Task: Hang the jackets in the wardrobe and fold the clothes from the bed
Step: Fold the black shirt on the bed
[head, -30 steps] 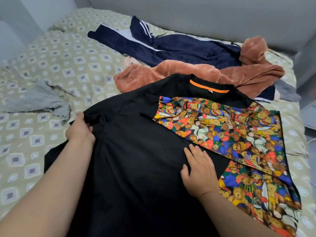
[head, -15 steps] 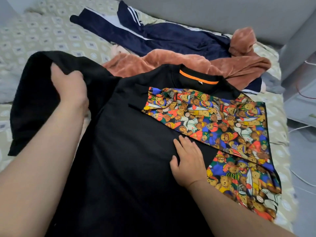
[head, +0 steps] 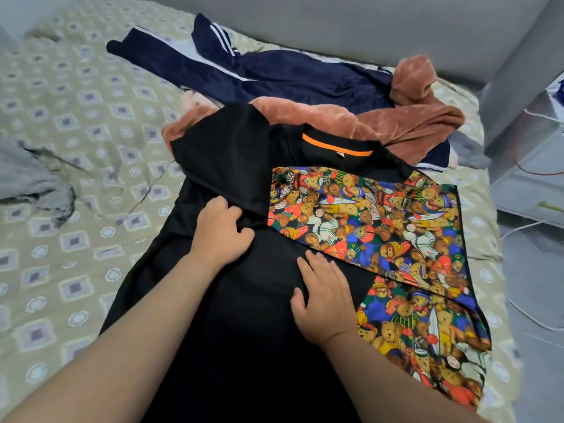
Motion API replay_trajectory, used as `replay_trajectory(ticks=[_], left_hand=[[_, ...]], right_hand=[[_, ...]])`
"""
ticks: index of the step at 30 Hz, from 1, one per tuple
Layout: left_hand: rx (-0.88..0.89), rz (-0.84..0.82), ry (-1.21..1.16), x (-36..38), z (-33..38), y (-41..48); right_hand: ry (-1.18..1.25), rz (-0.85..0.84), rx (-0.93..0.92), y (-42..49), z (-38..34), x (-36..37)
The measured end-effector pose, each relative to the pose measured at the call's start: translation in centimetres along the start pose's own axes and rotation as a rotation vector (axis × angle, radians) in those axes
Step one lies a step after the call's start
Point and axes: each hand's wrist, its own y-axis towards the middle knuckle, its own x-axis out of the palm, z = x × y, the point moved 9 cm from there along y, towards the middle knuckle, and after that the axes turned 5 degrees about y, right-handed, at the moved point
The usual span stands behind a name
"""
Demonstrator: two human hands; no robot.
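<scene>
A black shirt (head: pixel 244 315) with an orange collar band and a teddy-bear print side lies flat on the bed (head: pixel 91 123). Its left sleeve (head: pixel 225 160) is folded over onto the chest. My left hand (head: pixel 221 232) grips the edge of that sleeve at the middle of the shirt. Fingers straight, my right hand (head: pixel 325 296) presses flat on the black fabric beside the printed panel (head: pixel 381 227).
Behind the shirt lie a brown fleece garment (head: pixel 381 120) and a navy striped tracksuit (head: pixel 268 77). A grey cloth (head: pixel 33 181) sits at the bed's left. A grey wall runs along the back; a white unit (head: pixel 531 178) and cables stand right of the bed.
My left hand has carried the black sleeve from the far left across onto the shirt's chest. The right hand has stayed pressed on the fabric.
</scene>
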Motion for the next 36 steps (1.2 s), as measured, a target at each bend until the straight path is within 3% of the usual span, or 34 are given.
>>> replay_trajectory(ticks=[4,5,8,9,10,12,17,20,22,27,28,30,32,33,36], left_hand=[[-0.029,-0.020,0.012,1.4,1.8,-0.6],[-0.108,0.009,-0.115,1.1,2.0,-0.2],[-0.589,0.224,-1.061,-0.7,0.5,0.6],[-0.718,0.342,-1.237,-1.2,-0.2,0.8],[-0.769,0.404,-1.271,-1.7,-0.6,1.3],[-0.652,0.367,-1.083,-2.6,0.5,2.5],[-0.055,0.034,-0.661,-0.3,8.7,2.9],[0.018,-0.432,-0.681,4.2,10.5,1.8],[-0.039,-0.552,-0.652,5.6,10.1,1.6],[-0.122,-0.186,-0.644,2.6,9.5,3.3],[-0.161,-0.100,-0.740,1.8,9.6,3.7],[-0.404,0.098,-1.138,0.4,8.9,4.3],[-0.521,0.254,-1.232,-0.3,8.3,4.9],[-0.433,0.211,-1.099,-0.9,9.0,5.8],[0.068,-0.084,-0.568,-1.0,13.2,6.4]], right_hand=[[0.029,0.018,0.009,0.0,0.1,-0.1],[0.033,0.019,0.009,0.0,0.1,-0.2],[0.061,0.036,0.013,-0.1,0.2,-0.3],[0.075,0.044,0.018,-0.1,0.3,-0.3],[0.090,0.055,0.024,-0.2,0.5,-0.3],[0.125,0.070,0.037,-0.2,0.6,-0.5],[0.186,0.056,0.055,-0.2,0.7,-0.5],[0.169,0.058,0.064,-0.1,0.9,-0.3],[0.159,0.057,0.066,-0.1,0.9,-0.3],[0.164,0.071,0.050,-0.1,0.7,-0.7],[0.165,0.075,0.053,-0.1,0.7,-0.7],[0.175,0.067,0.055,-0.1,0.6,-0.8],[0.199,0.072,0.051,0.0,0.7,-0.9],[0.217,0.082,0.052,0.1,0.9,-0.9],[0.266,0.099,0.066,0.2,1.4,-1.0]])
